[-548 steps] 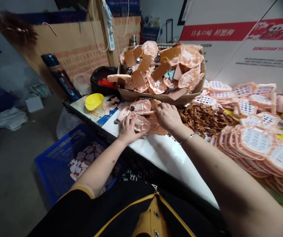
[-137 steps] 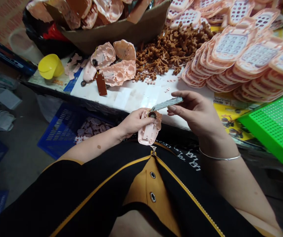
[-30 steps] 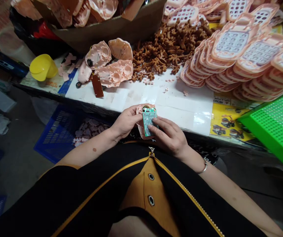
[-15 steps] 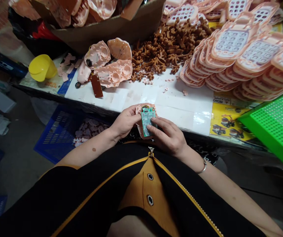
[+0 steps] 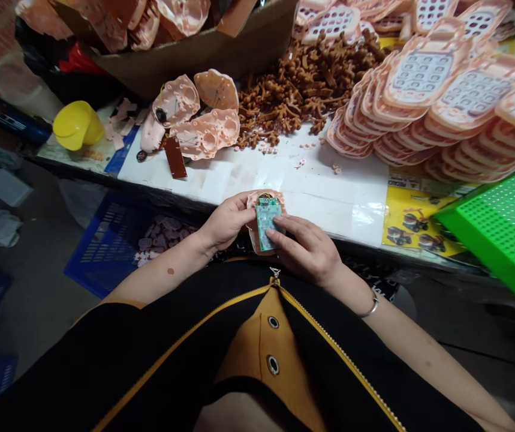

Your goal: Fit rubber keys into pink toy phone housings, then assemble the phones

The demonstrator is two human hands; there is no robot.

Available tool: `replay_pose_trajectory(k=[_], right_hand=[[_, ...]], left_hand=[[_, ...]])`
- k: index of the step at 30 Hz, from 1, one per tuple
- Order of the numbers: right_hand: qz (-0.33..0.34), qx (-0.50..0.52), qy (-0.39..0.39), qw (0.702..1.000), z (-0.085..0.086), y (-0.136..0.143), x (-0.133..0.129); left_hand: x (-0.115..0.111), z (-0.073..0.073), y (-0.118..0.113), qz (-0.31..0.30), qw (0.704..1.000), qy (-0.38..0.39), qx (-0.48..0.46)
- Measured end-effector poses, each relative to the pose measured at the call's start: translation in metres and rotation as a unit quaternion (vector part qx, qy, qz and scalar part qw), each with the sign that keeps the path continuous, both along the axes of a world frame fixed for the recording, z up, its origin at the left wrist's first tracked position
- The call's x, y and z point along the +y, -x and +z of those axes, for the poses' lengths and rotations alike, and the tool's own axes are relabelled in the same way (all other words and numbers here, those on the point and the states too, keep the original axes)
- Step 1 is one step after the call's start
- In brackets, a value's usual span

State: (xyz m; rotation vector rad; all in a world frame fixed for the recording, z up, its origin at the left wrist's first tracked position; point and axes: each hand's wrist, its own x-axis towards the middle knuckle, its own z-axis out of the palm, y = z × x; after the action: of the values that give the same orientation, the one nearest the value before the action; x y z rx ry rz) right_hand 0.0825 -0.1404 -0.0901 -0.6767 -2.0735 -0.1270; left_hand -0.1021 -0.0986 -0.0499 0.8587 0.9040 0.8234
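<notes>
A green circuit board (image 5: 267, 221) lies over a pink plastic shell (image 5: 254, 240) near the table's front edge, just in front of my body. My left hand (image 5: 228, 221) grips the shell by its left side, with the thumb at the board's upper left edge. The fingertips of my right hand (image 5: 309, 246) rest on the board's face from the right; its thumb is hidden. Dark and yellow wires (image 5: 265, 195) show at the top of the shell. Beyond my hands, pink half shells (image 5: 212, 129) with wires and a brown board (image 5: 176, 157) lie on the table.
Brown plastic parts (image 5: 302, 84) are heaped at the back. Stacked pink keypad panels (image 5: 419, 90) and a green perforated basket (image 5: 500, 228) stand to the right. A yellow cup-like piece (image 5: 77, 125) sits at left. A blue crate (image 5: 99, 246) with pink pieces is below the table.
The board has shifted very slightly down and left over the shell. Both hands keep nearly the same hold, and the view has moved a little.
</notes>
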Motion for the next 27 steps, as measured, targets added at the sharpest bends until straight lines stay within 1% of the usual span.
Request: replay_pose_trajectory(k=[3, 7, 10, 12, 14, 16, 19, 22, 24, 27], right_hand=[[-0.005, -0.002, 0.005, 1.000, 0.000, -0.001, -0.001], [-0.003, -0.002, 0.004, 1.000, -0.001, -0.002, -0.002], [-0.011, -0.016, -0.003, 1.000, -0.001, -0.002, -0.002], [-0.017, -0.031, -0.003, 0.999, -0.001, -0.002, -0.001], [-0.020, -0.050, 0.005, 0.999, -0.003, -0.003, -0.002], [-0.012, -0.059, 0.011, 0.998, -0.003, -0.004, -0.002], [-0.007, -0.028, 0.028, 0.999, -0.001, -0.008, 0.000], [-0.044, -0.011, 0.098, 0.994, 0.005, -0.011, 0.006], [-0.064, -0.045, 0.140, 0.987, 0.011, -0.012, 0.012], [-0.102, -0.103, 0.148, 0.978, 0.019, -0.013, 0.017]], left_hand=[[0.003, 0.000, 0.004, -0.022, 1.000, 0.010, -0.008], [0.006, 0.002, 0.012, -0.043, 0.998, 0.042, -0.020], [0.008, 0.003, 0.016, -0.074, 0.993, 0.074, -0.056], [0.008, 0.003, 0.014, -0.071, 0.992, 0.088, -0.063], [0.007, 0.003, 0.010, -0.043, 0.994, 0.090, -0.041], [0.006, 0.003, 0.005, -0.020, 0.996, 0.083, -0.016], [0.005, 0.004, -0.001, -0.021, 0.998, 0.057, -0.006], [0.006, 0.006, -0.004, -0.047, 0.999, 0.016, 0.006], [0.009, 0.007, -0.008, -0.061, 0.998, -0.017, 0.023], [0.015, 0.010, -0.017, -0.063, 0.997, -0.032, 0.029]])
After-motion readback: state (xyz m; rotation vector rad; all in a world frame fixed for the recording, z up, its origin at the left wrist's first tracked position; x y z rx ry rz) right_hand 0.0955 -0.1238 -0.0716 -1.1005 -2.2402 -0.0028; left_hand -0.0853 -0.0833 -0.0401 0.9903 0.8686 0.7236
